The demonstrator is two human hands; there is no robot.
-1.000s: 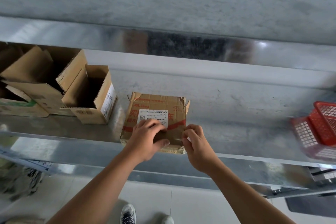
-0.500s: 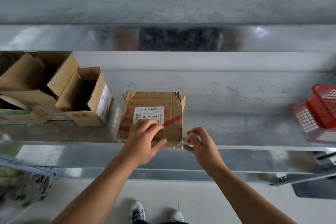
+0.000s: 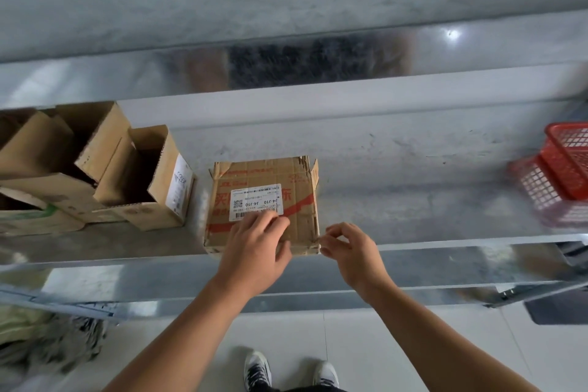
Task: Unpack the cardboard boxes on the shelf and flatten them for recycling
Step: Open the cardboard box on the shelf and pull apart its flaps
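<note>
A closed, worn cardboard box [image 3: 267, 181] with red print and a white shipping label lies at the front edge of the metal shelf [image 3: 413, 219]. My left hand [image 3: 254, 248] rests on the near part of its top, fingers spread over the lid, thumb at the front edge. My right hand [image 3: 346, 248] is at the box's front right corner, thumb and forefinger pinching a thin strip of clear tape there.
Several opened, empty cardboard boxes [image 3: 140, 178] stand on the shelf to the left. Red plastic baskets [image 3: 560, 175] sit at the right end. An upper shelf beam [image 3: 318, 54] runs overhead. My shoes [image 3: 257, 369] stand on the tiled floor below.
My right hand has slid from the box's front face to its front right corner, pinching tape. My left hand stays on the lid. The camera has tilted a little.
</note>
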